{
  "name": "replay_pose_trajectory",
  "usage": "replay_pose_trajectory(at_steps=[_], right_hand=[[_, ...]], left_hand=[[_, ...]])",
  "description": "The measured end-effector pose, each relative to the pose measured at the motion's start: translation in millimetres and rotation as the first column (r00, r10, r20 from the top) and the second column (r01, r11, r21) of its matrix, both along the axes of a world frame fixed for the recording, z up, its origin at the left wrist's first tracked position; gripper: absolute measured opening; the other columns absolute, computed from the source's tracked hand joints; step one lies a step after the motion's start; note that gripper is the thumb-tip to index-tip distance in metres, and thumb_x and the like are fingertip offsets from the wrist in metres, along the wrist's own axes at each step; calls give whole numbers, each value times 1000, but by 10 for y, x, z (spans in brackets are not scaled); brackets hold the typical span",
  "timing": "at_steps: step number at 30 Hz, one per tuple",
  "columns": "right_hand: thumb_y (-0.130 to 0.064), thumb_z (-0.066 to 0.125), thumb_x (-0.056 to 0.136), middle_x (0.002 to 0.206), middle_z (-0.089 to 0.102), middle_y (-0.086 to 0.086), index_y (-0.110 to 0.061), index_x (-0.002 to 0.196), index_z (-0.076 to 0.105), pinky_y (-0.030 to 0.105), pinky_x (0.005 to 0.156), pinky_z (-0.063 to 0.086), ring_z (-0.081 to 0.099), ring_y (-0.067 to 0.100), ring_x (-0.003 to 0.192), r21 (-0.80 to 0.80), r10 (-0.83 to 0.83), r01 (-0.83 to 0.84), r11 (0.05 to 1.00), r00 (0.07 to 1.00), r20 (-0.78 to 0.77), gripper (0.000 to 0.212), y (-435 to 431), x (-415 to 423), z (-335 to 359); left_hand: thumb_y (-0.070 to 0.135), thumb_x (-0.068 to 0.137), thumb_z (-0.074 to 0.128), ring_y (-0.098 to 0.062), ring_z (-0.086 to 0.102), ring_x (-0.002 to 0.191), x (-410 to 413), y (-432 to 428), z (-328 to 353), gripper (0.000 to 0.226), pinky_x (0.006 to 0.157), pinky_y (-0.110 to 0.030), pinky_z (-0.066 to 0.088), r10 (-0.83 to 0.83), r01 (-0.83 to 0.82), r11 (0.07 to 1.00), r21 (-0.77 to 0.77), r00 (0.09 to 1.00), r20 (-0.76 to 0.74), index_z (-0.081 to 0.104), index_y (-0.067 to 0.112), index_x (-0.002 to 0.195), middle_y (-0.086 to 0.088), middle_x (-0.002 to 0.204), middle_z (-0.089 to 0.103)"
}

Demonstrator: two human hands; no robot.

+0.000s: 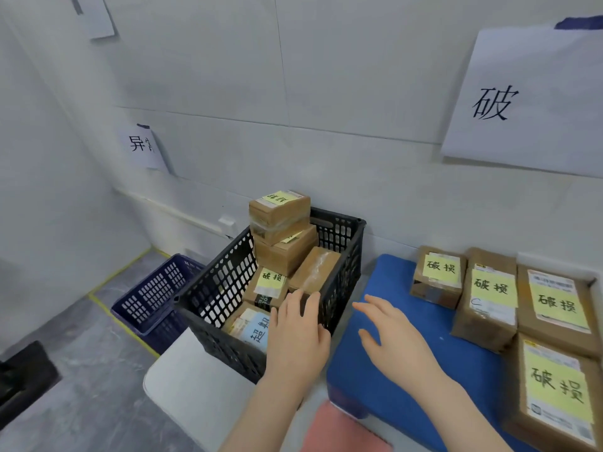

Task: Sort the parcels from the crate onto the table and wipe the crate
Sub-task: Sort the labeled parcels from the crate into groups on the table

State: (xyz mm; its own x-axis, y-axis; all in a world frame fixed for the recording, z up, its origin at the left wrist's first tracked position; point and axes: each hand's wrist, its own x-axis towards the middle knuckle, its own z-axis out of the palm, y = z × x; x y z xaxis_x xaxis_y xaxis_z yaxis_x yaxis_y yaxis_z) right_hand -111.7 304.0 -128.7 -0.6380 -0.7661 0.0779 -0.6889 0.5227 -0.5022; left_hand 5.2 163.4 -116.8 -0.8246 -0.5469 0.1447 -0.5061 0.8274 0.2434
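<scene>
The yellow-noted parcel (267, 287) lies low in the black crate (215, 288): small taped cardboard, probably light and stiff, tape slick, best gripped across opposite sides. The left hand (298, 334) reaches over the near rim, fingers (306, 303) straight and empty; the right hand (390, 337) hovers, fingers spread, above the blue tabletop (394, 278) beside four sorted parcels (489, 298).

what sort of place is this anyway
Likely a parcel sorting station in a courier depot: a black crate holding taped cardboard parcels, more with yellow handwritten notes on the blue table, and handwritten category signs taped to the wall.
</scene>
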Motion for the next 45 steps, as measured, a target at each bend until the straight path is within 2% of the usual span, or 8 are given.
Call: replay_pose_trajectory(at_steps=[6,13,21,25,28,33,39,45], right_hand=[[-28,48,97,154,26,-17,-38,141,40,23,104,36,30,8,138,-59,-110,111,992,993,31,45,-805,-110,-26],[-25,48,96,151,28,-18,-37,139,41,15,83,39,47,6,118,-83,-161,164,983,986,38,46,-1533,-224,-74],[-26,49,96,153,24,-21,-40,140,39,12,92,36,36,5,134,-23,-214,214,977,977,1,47,-1630,-538,-167],[-22,48,96,154,24,-15,-36,141,40,18,92,38,42,11,130,-6,-215,216,976,975,47,48,-1855,-883,-62],[-20,47,97,154,24,-8,-30,138,46,21,89,40,53,13,111,-60,-188,191,980,981,54,42,-2289,-1187,112],[-16,42,96,150,30,-1,-25,133,50,30,95,42,49,18,122,-154,-36,34,988,999,-11,39,-3158,-1514,386],[-20,46,91,146,38,-4,-30,137,46,40,111,27,32,20,135,130,204,-192,973,976,-80,47,-3527,-1607,294],[-33,49,90,127,47,-5,-37,129,46,42,102,34,44,20,120,155,118,-106,982,991,-71,40,-3137,-1679,236]], left_hand=[[32,93,42,-22,25,139,-224,-950,-53,57,114,-36,24,-34,33,999,29,999,10,24,24,147,-5,154,21],[29,92,46,-33,18,143,-781,-2019,110,59,115,-47,24,-15,16,1000,11,998,-59,27,18,146,-14,155,18],[40,99,29,-36,2,145,-1651,-2511,-6,54,115,-56,14,19,-19,999,38,1000,6,22,25,150,-11,159,11],[36,99,27,-37,12,143,-1657,-2593,-120,48,111,-56,25,-3,3,999,-47,1000,9,34,26,146,-10,154,28],[31,96,27,-38,22,140,-1530,-2644,-148,47,105,-55,35,-13,11,997,-78,1000,-28,44,24,139,-11,148,39],[19,89,40,-40,34,136,-1260,-2622,-206,46,97,-55,43,-117,108,990,-91,988,-97,53,17,133,-13,143,46],[13,82,36,-40,48,127,-1087,-2658,-298,45,88,-54,50,-247,211,960,-185,948,-202,61,12,119,-15,130,57],[9,83,44,-32,48,128,-1056,-2677,-407,36,94,-50,47,-312,244,932,-267,915,-255,59,16,115,-9,130,58]])
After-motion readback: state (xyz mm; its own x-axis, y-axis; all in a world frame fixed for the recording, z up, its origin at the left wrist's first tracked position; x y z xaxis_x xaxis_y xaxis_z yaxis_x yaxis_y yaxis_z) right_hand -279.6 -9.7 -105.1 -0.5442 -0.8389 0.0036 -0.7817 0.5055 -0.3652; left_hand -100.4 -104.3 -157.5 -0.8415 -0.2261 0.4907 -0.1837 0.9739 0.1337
